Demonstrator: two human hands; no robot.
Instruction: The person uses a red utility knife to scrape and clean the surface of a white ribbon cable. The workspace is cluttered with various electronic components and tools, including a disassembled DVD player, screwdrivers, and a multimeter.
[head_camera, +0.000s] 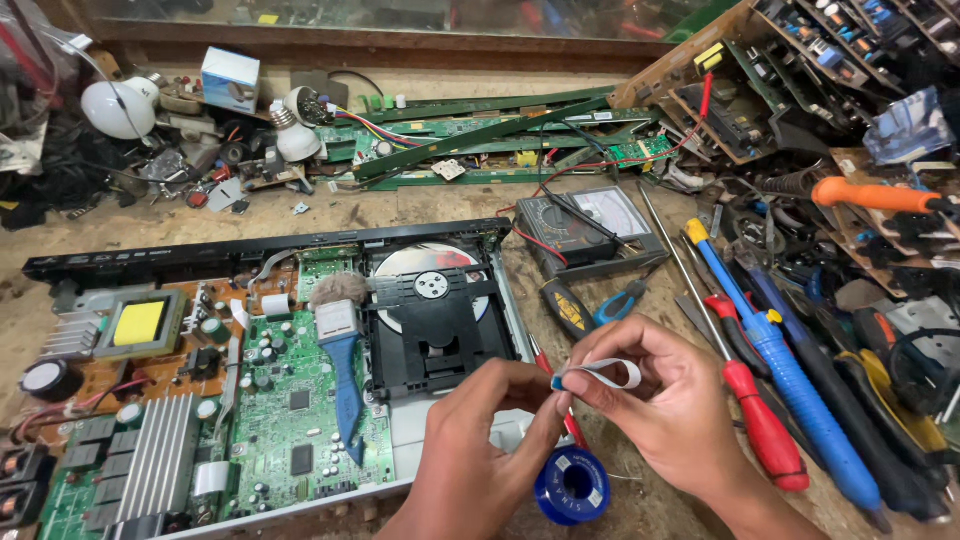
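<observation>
Two hands meet over the desk's near edge: left hand (480, 440) and right hand (655, 400) pinch a curled white ribbon cable (605, 372) between their fingertips, just above a blue solder spool (572, 485), beside the opened player (270, 370).

Both my hands are bare: left hand (480, 450), right hand (665, 405), no gloves, no rings, no watch or band at either wrist. No sleeve shows on either forearm as far as the frame's lower edge. Nails are cut short and plain; the knuckles and finger creases show clearly under the bench light.
</observation>
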